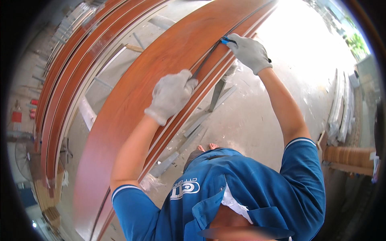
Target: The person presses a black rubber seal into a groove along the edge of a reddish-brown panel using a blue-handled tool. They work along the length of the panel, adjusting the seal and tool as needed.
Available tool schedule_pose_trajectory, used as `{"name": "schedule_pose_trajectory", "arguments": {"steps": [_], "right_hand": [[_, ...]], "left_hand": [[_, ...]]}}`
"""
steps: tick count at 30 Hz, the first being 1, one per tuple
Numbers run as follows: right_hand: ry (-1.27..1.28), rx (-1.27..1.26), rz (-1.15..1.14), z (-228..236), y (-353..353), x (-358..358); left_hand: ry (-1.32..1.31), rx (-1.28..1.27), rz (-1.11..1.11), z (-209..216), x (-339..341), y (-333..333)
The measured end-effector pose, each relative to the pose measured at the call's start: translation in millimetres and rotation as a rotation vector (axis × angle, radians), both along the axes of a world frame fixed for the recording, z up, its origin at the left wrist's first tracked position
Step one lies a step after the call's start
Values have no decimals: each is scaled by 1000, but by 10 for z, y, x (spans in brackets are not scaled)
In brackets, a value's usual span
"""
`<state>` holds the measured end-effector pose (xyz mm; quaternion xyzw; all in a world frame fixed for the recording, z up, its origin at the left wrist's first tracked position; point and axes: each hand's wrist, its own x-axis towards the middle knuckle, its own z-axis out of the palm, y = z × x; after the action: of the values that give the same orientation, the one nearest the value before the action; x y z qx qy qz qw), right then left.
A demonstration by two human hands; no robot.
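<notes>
A long reddish-brown panel (140,80) runs from lower left to upper right, with pale grooved lines along its near side. Down its length lies a thin dark strip (209,56), like a rubber seal. My left hand (171,96), in a grey glove, is closed around the strip's near stretch, low over the panel. Farther up, my gloved right hand (251,52) grips a small blue and black hand tool (226,40), its tip at the strip. The palm hides most of that tool, so its exact kind does not show.
More brown curved-looking lengths (66,92) lie on supports to the left. A metal leg (217,95) stands beneath the panel. Wrapped long bundles (341,104) rest on the floor at right, near a brown roll (348,156). At far left is a fan (25,158).
</notes>
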<state>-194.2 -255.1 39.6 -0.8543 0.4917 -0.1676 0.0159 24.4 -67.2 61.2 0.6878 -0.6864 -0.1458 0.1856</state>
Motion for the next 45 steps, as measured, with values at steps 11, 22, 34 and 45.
{"name": "schedule_pose_trajectory", "arguments": {"steps": [11, 22, 34, 45], "right_hand": [[7, -83, 29, -219, -82, -79], [97, -109, -126, -129, 79, 133], [159, -61, -173, 90, 2230, 1134], [130, 16, -73, 147, 3368, 1555]], "left_hand": [[600, 172, 526, 249, 561, 1837], [-314, -245, -71, 57, 817, 2027], [-93, -407, -286, -387, 1075, 1892], [-77, -168, -146, -177, 1099, 2053]]}}
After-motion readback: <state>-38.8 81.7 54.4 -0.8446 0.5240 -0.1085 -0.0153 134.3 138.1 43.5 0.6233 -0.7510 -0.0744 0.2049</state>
